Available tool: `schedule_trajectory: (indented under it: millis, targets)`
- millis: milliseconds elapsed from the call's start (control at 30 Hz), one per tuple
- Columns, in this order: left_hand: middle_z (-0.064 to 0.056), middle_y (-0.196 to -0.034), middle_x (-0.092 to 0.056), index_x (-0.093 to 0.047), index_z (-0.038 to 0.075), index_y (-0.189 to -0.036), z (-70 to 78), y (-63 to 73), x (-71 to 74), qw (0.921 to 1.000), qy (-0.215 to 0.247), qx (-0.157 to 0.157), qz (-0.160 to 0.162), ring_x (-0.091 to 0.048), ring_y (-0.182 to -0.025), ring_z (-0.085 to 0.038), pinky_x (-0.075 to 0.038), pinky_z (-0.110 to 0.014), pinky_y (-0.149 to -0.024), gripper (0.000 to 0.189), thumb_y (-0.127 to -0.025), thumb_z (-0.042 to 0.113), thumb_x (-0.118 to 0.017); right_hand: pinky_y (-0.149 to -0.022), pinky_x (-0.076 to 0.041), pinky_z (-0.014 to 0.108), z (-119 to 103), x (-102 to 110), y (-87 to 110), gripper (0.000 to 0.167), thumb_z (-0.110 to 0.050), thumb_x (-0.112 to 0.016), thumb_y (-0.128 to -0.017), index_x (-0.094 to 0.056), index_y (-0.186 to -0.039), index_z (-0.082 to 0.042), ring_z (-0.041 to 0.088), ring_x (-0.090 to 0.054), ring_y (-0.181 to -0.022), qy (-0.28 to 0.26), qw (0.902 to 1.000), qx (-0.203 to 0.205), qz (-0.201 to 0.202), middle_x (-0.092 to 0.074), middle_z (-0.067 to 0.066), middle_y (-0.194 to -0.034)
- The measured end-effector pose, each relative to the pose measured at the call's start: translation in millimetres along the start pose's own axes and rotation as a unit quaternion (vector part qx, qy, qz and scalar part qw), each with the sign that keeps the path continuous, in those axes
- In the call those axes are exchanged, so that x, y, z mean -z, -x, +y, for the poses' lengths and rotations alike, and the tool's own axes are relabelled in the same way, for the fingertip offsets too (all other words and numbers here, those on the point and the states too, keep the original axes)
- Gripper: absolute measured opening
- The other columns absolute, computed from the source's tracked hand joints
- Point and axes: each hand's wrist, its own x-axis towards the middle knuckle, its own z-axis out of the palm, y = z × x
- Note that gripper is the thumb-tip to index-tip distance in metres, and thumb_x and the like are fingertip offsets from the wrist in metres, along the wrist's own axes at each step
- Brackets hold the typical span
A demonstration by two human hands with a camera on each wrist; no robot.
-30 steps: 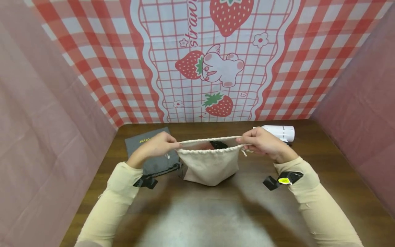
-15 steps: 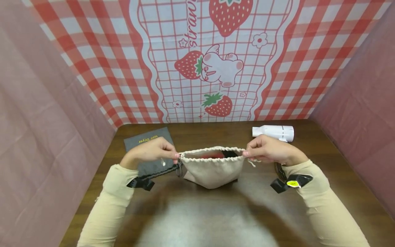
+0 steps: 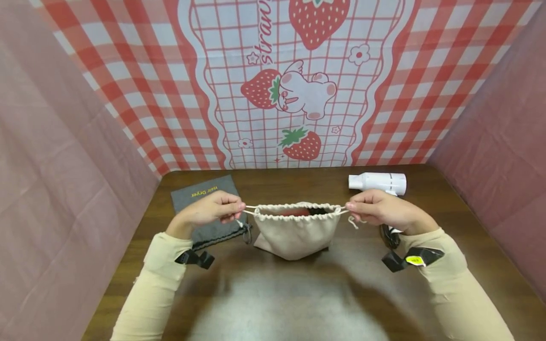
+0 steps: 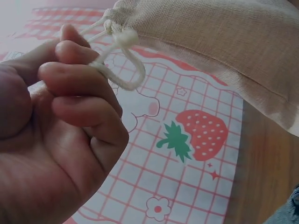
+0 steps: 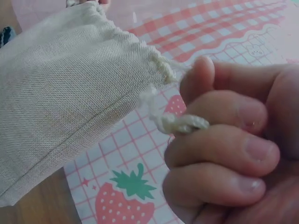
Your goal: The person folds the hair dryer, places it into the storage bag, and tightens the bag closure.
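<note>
A cream cloth drawstring bag [image 3: 294, 237] stands upright mid-table, its gathered mouth partly open on something red and black inside. My left hand [image 3: 215, 210] pinches the white drawstring [image 4: 133, 70] at the bag's left corner, and the cord runs taut to the mouth. On the other side my right hand [image 3: 381, 210] pinches the right drawstring [image 5: 170, 122] between thumb and curled fingers, its knotted tail dangling below. Both hands are a short way out from the rim. Most of what lies inside the bag is hidden by its front wall.
Behind my left hand lies a flat grey pouch [image 3: 204, 189] printed "Hair Dryer", with a dark cord along its lower edge. A white hair dryer [image 3: 379, 182] lies at the back right, and its black cable [image 3: 390, 237] shows beside my right wrist. Patterned cloth hangs behind the table.
My hands have gone from the bag's rim to its drawstrings and moved apart, drawing the cords out on both sides. The mouth has sunk a little and grown narrower and more gathered.
</note>
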Motion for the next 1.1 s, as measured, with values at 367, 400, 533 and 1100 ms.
schedule_trajectory:
  millis: [367,400,533,1100]
  targets:
    - [0.003,-0.082,-0.057,-0.046,-0.009,-0.073,-10.1,5.0,-4.2,0.9949,0.018,-0.058,0.081,-0.055,-0.079,-0.008,-0.045,-0.024,-0.072,0.037,-0.103,0.013,-0.044,-0.042,-0.01,0.038,10,6,15.5,0.034,-0.013,-0.04,-0.105,-0.049,-0.073,-0.005,0.02,-0.016,-0.048,-0.037,0.9954,0.036,0.081,-0.035,-0.004,-0.058]
    - [0.003,-0.084,-0.058,-0.046,-0.011,-0.074,-11.3,6.2,-4.6,0.9944,0.02,-0.058,0.086,-0.056,-0.081,-0.008,-0.046,-0.024,-0.074,0.038,-0.103,0.013,-0.045,-0.042,-0.01,0.038,12,7,17.2,0.034,-0.012,-0.039,-0.105,-0.049,-0.072,-0.005,0.022,-0.016,-0.049,-0.041,0.9945,0.044,0.086,-0.034,-0.001,-0.058]
    - [0.002,-0.089,-0.059,-0.046,-0.016,-0.073,-18.4,10.9,-5.5,0.9927,0.031,-0.06,0.1,-0.058,-0.086,-0.008,-0.048,-0.026,-0.08,0.04,-0.102,0.012,-0.046,-0.043,-0.01,0.038,20,9,24.6,0.035,-0.009,-0.036,-0.105,-0.05,-0.073,-0.008,0.024,-0.016,-0.05,-0.066,0.9906,0.071,0.097,-0.029,0.005,-0.057]
    - [0.01,-0.094,-0.061,-0.054,0.01,-0.07,-42.5,32.2,-4.1,0.98,0.117,-0.093,0.132,-0.055,-0.094,-0.006,-0.042,-0.021,-0.088,0.034,-0.103,0.012,-0.045,-0.047,-0.014,0.037,41,15,51.9,0.038,0.001,-0.036,-0.103,-0.058,-0.073,-0.008,0.023,-0.023,-0.053,-0.083,0.9646,0.149,0.201,-0.036,0.004,-0.062]
